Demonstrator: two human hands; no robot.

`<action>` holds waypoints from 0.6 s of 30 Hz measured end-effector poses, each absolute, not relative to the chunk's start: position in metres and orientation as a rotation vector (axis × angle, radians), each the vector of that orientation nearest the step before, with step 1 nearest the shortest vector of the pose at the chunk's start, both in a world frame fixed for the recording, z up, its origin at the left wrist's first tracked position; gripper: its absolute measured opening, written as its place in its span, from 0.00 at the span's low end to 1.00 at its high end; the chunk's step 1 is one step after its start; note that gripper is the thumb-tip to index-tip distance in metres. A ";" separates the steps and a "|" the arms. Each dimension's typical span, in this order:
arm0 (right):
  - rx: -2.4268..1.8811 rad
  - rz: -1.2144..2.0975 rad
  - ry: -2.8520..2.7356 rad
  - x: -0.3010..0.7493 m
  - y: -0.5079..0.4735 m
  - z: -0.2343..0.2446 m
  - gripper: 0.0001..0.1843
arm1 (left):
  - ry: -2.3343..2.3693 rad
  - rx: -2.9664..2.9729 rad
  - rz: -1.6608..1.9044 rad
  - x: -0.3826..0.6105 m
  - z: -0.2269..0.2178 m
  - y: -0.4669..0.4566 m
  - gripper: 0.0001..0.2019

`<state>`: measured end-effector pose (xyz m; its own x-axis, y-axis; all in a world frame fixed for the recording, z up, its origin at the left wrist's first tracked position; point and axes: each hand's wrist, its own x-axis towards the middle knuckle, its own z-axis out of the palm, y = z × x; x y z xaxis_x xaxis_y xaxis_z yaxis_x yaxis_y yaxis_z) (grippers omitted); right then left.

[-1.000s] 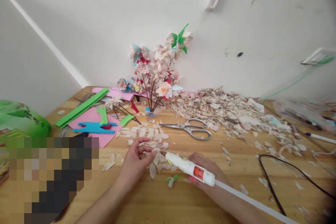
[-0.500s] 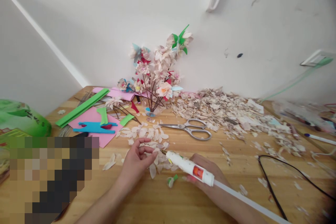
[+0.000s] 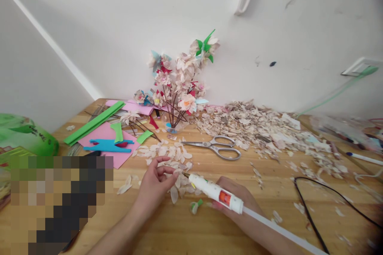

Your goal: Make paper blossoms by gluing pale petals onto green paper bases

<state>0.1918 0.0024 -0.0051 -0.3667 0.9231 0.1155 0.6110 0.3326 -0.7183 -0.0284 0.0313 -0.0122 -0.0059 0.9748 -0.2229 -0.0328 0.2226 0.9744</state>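
My right hand (image 3: 231,193) is wrapped round a white hot glue gun (image 3: 209,189), and a long glue stick (image 3: 278,225) runs out of its back end. The gun's nozzle points left toward the fingertips of my left hand (image 3: 158,181). Thumb and forefinger there pinch a pale petal (image 3: 178,171), which almost touches the nozzle tip. Loose petals (image 3: 167,150) lie on the table behind and under the left fingers. Just below the gun sits a small green-and-white piece (image 3: 196,206), perhaps a flower part.
Grey scissors (image 3: 217,146) lie beyond my hands. A bunch of handmade flowers (image 3: 182,83) stands against the wall. A heap of dried petals (image 3: 254,123) spreads behind right. Coloured paper (image 3: 101,127) is at left, near a green bag (image 3: 25,133). A black cable (image 3: 308,211) curves at right.
The glue gun has shifted very slightly left, its nozzle staying at the petal. Otherwise both hands keep nearly the same place.
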 end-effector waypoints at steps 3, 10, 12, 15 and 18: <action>-1.336 0.767 -2.092 0.191 0.003 -0.006 0.19 | 1.291 1.007 1.071 -0.027 -0.011 0.031 0.25; -1.375 0.772 -2.094 0.191 0.003 -0.004 0.19 | 1.290 0.976 1.161 -0.023 -0.012 0.030 0.25; -1.377 0.771 -2.102 0.191 0.003 -0.003 0.19 | 1.288 0.981 1.137 -0.024 -0.012 0.030 0.25; -1.382 0.779 -2.125 0.191 0.002 -0.002 0.19 | 1.296 0.994 1.092 -0.026 -0.011 0.031 0.25; -1.399 0.773 -2.124 0.192 0.002 0.000 0.19 | 1.300 0.996 1.084 -0.027 -0.010 0.031 0.25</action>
